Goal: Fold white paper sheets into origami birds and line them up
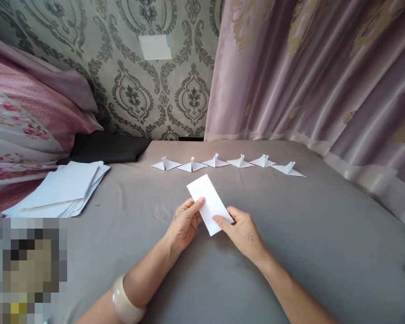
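A white folded paper point(209, 202), a narrow rectangle, is held tilted above the grey cloth. My left hand point(186, 222) grips its left edge, thumb on top and fingers underneath. On the lower right edge, my right hand point(239, 227) pinches the same paper, its thumb lying across the face. Both hands are closed on it, and the fingers behind the sheet are partly hidden. Beyond the hands, several folded white paper figures with pointed wings stand in a row, from a left one point(165, 164) to a right one point(289, 169).
A stack of white paper sheets point(67, 182) lies at the left, in front of a folded black cloth point(111, 146). Grey cloth point(138, 252) covers the surface. Pinkish curtains point(273, 81) hang at the right, and patterned wallpaper point(162, 99) is at the back.
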Demonstrator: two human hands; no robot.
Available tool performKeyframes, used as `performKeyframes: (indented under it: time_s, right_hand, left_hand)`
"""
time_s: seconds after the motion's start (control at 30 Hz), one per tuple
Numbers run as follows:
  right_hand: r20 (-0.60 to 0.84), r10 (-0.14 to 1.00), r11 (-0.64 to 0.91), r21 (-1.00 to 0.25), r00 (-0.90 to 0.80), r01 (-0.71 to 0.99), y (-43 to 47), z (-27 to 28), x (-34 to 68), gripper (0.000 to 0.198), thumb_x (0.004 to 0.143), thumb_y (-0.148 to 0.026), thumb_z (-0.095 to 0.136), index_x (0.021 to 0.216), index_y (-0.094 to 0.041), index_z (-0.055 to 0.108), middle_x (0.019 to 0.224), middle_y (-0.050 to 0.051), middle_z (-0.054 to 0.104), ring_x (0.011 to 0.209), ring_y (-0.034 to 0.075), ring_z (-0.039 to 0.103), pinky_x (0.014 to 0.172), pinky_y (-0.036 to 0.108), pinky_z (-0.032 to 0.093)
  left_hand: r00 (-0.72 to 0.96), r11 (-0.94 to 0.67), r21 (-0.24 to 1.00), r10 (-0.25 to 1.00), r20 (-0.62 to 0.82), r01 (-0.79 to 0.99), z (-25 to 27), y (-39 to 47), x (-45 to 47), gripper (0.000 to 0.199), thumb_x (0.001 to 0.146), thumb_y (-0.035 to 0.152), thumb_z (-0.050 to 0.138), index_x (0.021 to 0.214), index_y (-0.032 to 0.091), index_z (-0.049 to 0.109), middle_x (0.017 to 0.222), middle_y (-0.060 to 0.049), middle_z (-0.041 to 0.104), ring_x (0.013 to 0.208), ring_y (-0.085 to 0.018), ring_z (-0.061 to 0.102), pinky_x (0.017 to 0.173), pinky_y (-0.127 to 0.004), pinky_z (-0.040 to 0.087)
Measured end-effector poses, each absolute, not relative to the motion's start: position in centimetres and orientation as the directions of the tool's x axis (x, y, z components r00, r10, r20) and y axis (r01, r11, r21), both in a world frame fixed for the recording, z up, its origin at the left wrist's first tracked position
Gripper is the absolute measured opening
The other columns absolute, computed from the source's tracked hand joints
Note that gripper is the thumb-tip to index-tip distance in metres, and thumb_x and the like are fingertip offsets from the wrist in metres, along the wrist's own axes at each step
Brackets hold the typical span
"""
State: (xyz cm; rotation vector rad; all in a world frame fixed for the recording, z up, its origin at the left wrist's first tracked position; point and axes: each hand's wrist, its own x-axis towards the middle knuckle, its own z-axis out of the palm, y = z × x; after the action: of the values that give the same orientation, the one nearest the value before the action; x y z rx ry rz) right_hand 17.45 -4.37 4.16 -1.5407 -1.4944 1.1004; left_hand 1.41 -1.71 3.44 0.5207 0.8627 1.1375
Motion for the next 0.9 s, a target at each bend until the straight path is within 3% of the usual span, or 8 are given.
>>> performKeyframes:
  time_s: [0.17,0.3,0.47,0.63,0.77,0.9]
  right_hand:
    - [-0.134,0.989,-0.1,-0.924,-0.066,0.369,-3.8,3.6,18.3,0.03,0.079,-0.045,0.06,0.068,-0.018,0.057,0.059,-0.005,0.05,0.055,0.01,0.042,0.05,0.021,0.032]
    - [-0.107,0.993,-0.088,-0.936,-0.039,0.34,-3.0,2.5,19.3,0.028,0.081,-0.044,0.059,0.09,-0.018,0.066,0.07,-0.001,0.064,0.063,0.014,0.055,0.058,0.024,0.041]
    - [0.038,0.996,0.01,-0.936,0.075,0.351,-2.3,1.7,20.0,0.035,0.079,-0.033,0.062,0.111,-0.02,0.062,0.089,0.003,0.07,0.08,0.017,0.063,0.075,0.029,0.048]
    - [0.234,0.97,0.158,-0.811,0.065,0.563,-2.4,2.0,20.0,0.032,0.083,-0.026,0.057,0.115,-0.025,0.063,0.09,0.002,0.068,0.077,0.016,0.062,0.075,0.029,0.049]
    - [0.442,0.896,0.363,-0.673,-0.044,0.644,-2.6,2.0,20.1,0.029,0.089,-0.021,0.048,0.113,-0.025,0.065,0.098,0.004,0.068,0.09,0.017,0.063,0.083,0.03,0.047]
    - [0.481,0.877,0.369,-0.657,-0.011,0.657,-2.5,1.8,20.3,0.026,0.089,-0.022,0.051,0.111,-0.025,0.066,0.093,0.004,0.068,0.087,0.017,0.063,0.082,0.03,0.049]
  left_hand:
    - [0.013,0.313,0.765,0.929,-0.371,-0.562,3.1,-0.6,0.0,0.03,0.067,0.031,0.082,0.086,0.013,0.067,0.089,-0.006,0.072,0.08,-0.015,0.068,0.076,-0.024,0.055]
    - [-0.049,0.263,0.818,0.941,-0.334,-0.511,3.1,-0.4,-0.8,0.031,0.063,0.033,0.083,0.08,0.014,0.065,0.084,-0.003,0.07,0.076,-0.012,0.065,0.07,-0.022,0.053]
    - [-0.085,0.202,0.846,0.957,-0.279,-0.494,3.0,-0.4,-1.0,0.038,0.061,0.028,0.084,0.091,0.017,0.062,0.085,-0.002,0.067,0.082,-0.013,0.062,0.075,-0.025,0.053]
    - [-0.063,0.178,0.893,0.973,-0.223,-0.413,3.0,-0.4,-1.0,0.04,0.074,0.045,0.073,0.1,0.017,0.063,0.102,-0.006,0.063,0.098,-0.019,0.059,0.08,-0.031,0.052]
    - [-0.018,0.162,0.928,0.984,-0.178,-0.334,2.9,-0.6,-1.1,0.034,0.073,0.045,0.074,0.091,0.016,0.066,0.094,-0.004,0.065,0.095,-0.017,0.059,0.089,-0.029,0.046]
    - [0.017,0.199,0.931,0.979,-0.204,-0.305,3.0,-0.7,-1.1,0.033,0.073,0.046,0.074,0.081,0.015,0.066,0.084,-0.003,0.065,0.092,-0.017,0.059,0.095,-0.031,0.041]
